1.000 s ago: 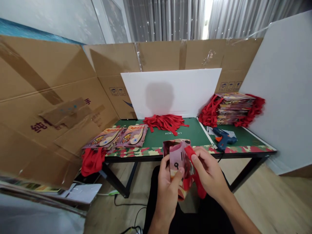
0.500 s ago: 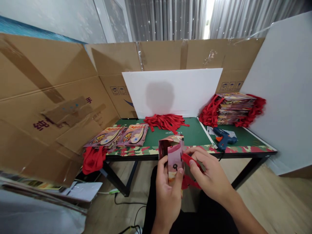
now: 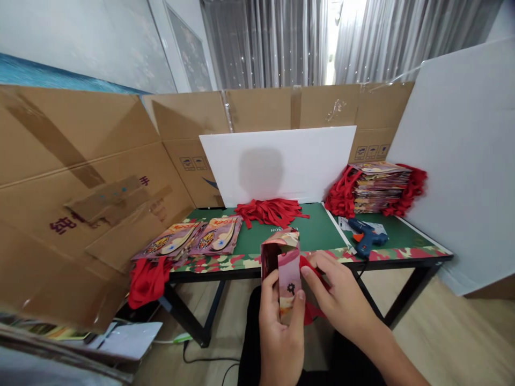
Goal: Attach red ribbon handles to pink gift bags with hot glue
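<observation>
Printed paper forms the small bag (image 3: 288, 274), positioned above the person's lap at the near edge of the green table (image 3: 317, 228). Its mouth faces upward, spread apart. The left hand (image 3: 279, 332) grips the bag, fingers around its left side and thumb on the front panel. The right hand (image 3: 340, 295) pinches a red strap (image 3: 310, 314) between thumb and fingers beside the bag's right edge; contact between strap end and bag cannot be determined. Part of the strap hangs below the right hand.

Table layout: loose strap pile (image 3: 269, 212) at rear centre, in front of the white board (image 3: 306, 166); two low stacks (image 3: 217, 236) of flat printed pieces at left; tall stack (image 3: 380, 187) at right rear, red straps on both sides; blue glue gun (image 3: 366, 238) in front of it.
</observation>
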The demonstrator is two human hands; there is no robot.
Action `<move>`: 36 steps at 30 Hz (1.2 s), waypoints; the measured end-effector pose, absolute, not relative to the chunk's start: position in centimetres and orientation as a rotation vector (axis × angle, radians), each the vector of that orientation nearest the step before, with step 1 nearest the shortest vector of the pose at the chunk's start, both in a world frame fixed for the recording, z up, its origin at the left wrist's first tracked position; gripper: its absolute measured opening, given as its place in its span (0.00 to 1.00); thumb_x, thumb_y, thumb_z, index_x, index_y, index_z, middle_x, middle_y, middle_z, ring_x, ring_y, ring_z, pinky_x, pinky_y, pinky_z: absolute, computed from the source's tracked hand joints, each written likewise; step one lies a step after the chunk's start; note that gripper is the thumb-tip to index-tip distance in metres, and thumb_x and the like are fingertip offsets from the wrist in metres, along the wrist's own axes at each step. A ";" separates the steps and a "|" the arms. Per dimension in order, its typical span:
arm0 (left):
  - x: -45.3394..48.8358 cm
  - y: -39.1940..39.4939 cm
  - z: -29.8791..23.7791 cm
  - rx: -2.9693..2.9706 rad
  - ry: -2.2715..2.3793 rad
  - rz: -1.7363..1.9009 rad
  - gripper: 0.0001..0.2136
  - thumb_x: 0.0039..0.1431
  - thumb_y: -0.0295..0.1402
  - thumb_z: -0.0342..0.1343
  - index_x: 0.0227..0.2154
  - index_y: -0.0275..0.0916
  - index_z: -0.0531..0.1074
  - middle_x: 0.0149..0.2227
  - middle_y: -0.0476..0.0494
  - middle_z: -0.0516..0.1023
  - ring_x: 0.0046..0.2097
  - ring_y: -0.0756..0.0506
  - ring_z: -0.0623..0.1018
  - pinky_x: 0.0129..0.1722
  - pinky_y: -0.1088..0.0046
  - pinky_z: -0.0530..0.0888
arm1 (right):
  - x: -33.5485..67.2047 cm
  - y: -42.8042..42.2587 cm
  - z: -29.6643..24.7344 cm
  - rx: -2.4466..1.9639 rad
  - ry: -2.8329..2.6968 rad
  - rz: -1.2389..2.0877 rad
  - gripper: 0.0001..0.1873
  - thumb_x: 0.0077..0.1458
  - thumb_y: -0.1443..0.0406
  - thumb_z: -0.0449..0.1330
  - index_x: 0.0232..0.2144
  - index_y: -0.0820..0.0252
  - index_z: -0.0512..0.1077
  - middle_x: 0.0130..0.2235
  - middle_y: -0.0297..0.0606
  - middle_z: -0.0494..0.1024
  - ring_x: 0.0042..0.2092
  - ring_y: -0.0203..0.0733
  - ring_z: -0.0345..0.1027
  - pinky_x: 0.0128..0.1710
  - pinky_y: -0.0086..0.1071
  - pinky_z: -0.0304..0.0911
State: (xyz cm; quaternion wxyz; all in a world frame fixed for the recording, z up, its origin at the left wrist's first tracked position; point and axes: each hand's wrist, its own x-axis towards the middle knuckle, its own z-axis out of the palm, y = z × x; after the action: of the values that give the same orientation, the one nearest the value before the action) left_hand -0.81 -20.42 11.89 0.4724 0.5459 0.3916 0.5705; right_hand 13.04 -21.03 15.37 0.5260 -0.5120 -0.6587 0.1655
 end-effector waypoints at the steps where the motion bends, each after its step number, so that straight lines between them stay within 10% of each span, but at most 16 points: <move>1: -0.8 -20.4 11.9 1.335 0.963 1.398 0.24 0.60 0.44 0.63 0.55 0.42 0.68 0.49 0.37 0.80 0.41 0.43 0.82 0.37 0.70 0.81 | 12.9 -21.1 15.1 -1.223 -1.540 0.460 0.15 0.71 0.58 0.52 0.32 0.58 0.66 0.34 0.36 0.73 0.36 0.38 0.67 0.38 0.30 0.61; 5: -0.7 -20.5 11.7 1.346 1.014 1.422 0.24 0.58 0.45 0.65 0.54 0.42 0.69 0.49 0.37 0.80 0.43 0.41 0.82 0.40 0.68 0.81 | 12.4 -21.2 14.6 -1.121 -1.351 0.763 0.14 0.70 0.55 0.54 0.42 0.58 0.71 0.36 0.36 0.78 0.36 0.38 0.72 0.36 0.29 0.65; 36: -1.6 -21.5 10.6 1.500 1.067 1.297 0.25 0.64 0.45 0.61 0.59 0.41 0.65 0.48 0.37 0.80 0.40 0.43 0.83 0.36 0.72 0.81 | 16.2 -21.4 20.7 -1.353 -1.791 1.023 0.15 0.61 0.63 0.57 0.24 0.61 0.73 0.24 0.33 0.74 0.25 0.34 0.62 0.25 0.27 0.54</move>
State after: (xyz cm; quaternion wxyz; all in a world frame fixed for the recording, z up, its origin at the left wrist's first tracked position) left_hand -1.64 -21.54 10.61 0.4304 0.6014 0.4276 0.5198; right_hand 16.15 -21.36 20.71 0.3309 -0.5177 -0.6851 0.3914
